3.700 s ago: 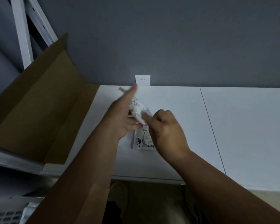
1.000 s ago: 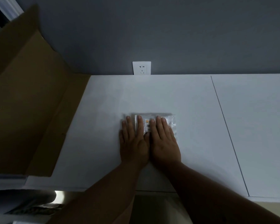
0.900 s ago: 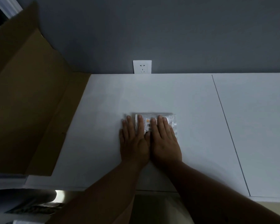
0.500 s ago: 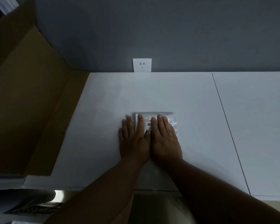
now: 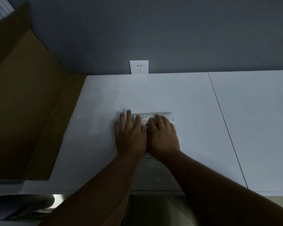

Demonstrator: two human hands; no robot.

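Cardboard fills the left of the view: a big open box (image 5: 23, 103) lies along the left edge of the white desk (image 5: 194, 98), with one flap standing up against the grey wall.

Moving right, the left forearm comes up from the bottom of the frame and slants towards the middle of the desk. The left hand (image 5: 129, 136) lies palm down and flat. Its fingers (image 5: 129, 118) are straight, slightly spread and released, grasping nothing. The outer ones rest on bare desk, and the one nearest the other hand lies on the left part of a clear plastic packet (image 5: 170, 117). The left thumb is hidden where the two hands meet.

The packet lies flat on the desk near its middle, mostly under the hands. Its far edge shows beyond the fingertips, and a label with a small orange mark and dark bars shows in the gap between the hands. On the wall straight behind, a white socket (image 5: 138, 67) sits just above the desk's back edge.

The right hand (image 5: 162, 136) touches the left one side by side, palm down on the packet. Its fingers (image 5: 160, 121) are a little blurred and lie forward over the plastic, relaxed and pressing rather than clenched around it. The right forearm runs off towards the lower right corner. Further right, a thin dark seam (image 5: 225, 128) crosses the desk from back to front.
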